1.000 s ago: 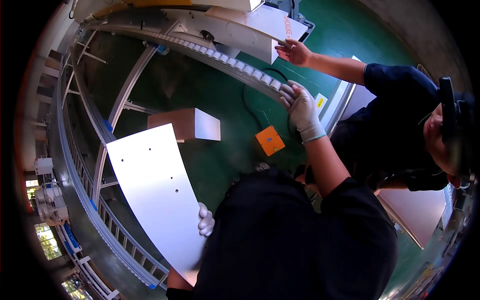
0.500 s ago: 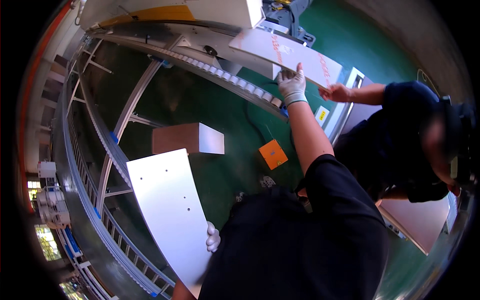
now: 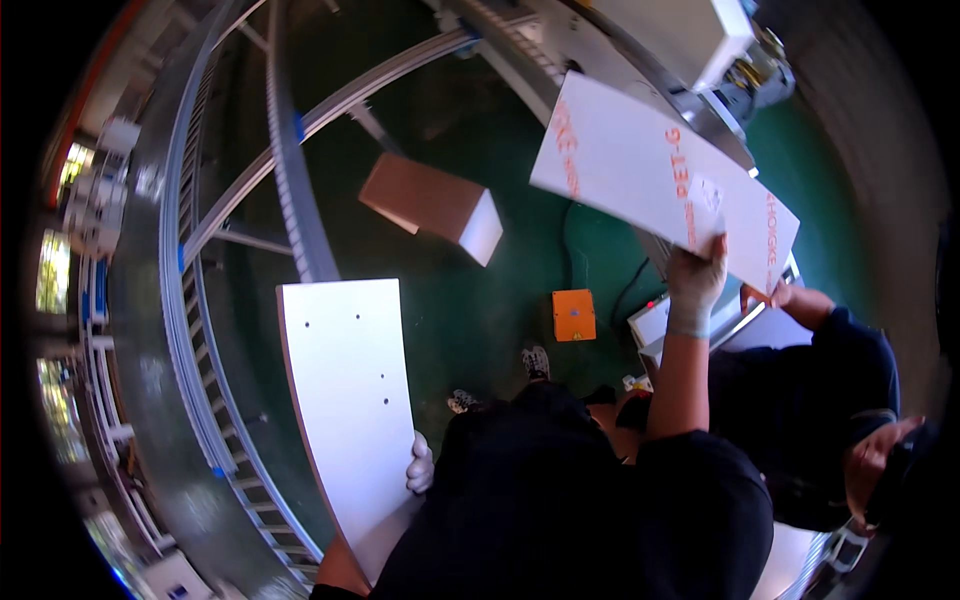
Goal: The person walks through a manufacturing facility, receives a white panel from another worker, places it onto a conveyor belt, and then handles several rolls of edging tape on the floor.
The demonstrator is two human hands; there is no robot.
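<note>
My left hand (image 3: 420,463), in a pale glove, is closed round the right edge of a white panel (image 3: 350,400) with several small drilled holes. My left forearm runs beneath that panel, which hides part of the hand. Raised at the right, my gloved right hand (image 3: 697,283) grips the lower edge of a second white panel (image 3: 625,160), covered in film with red print. Its thumb lies on the panel's face, and its other fingers are mostly hidden. A co-worker's hand (image 3: 772,295) touches the same panel near its right end.
A brown box-shaped piece with a white end (image 3: 425,200) is on the green floor ahead. Right of it are an orange box (image 3: 574,315) and dark cables. Roller conveyor rails (image 3: 285,170) stand at the left. The co-worker (image 3: 800,400) is close at my right, machinery (image 3: 745,100) beyond.
My view has turned right. The printed panel has come away from the machine side toward me, its face showing more, in my right hand. The left hand keeps its panel.
</note>
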